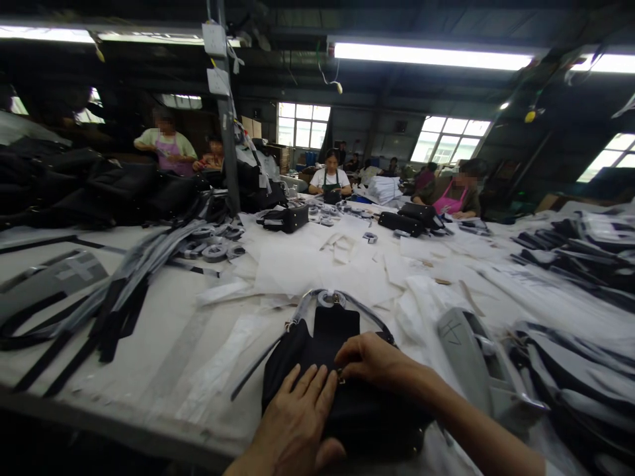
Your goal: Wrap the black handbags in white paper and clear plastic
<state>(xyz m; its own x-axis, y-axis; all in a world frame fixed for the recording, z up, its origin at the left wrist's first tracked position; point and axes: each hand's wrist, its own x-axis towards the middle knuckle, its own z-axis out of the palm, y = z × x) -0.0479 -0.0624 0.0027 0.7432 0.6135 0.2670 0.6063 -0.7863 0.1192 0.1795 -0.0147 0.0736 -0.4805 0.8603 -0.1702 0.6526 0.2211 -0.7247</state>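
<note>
A black handbag [372, 423] lies on the table right in front of me, its flap [337, 328] folded back away from me. My left hand [297, 413] rests flat on the bag's front, fingers stretched out. Just beside those fingertips, my right hand [372, 360] pinches at a small gold-coloured metal clasp [340, 376] on the bag's front; the fingers partly hide it. At the bag's far side the handle [364, 304] arches up, covered in clear wrap. A dark strap [255, 367] sticks out to the left.
On the left lie wrapped straps [149, 258] and a grey cross-marked form [74, 271]. A grey block [464, 357] and black pieces [570, 383] lie on the right. White paper [292, 264] covers the middle. Finished-looking black bags [288, 218] and several co-workers [331, 178] are farther back.
</note>
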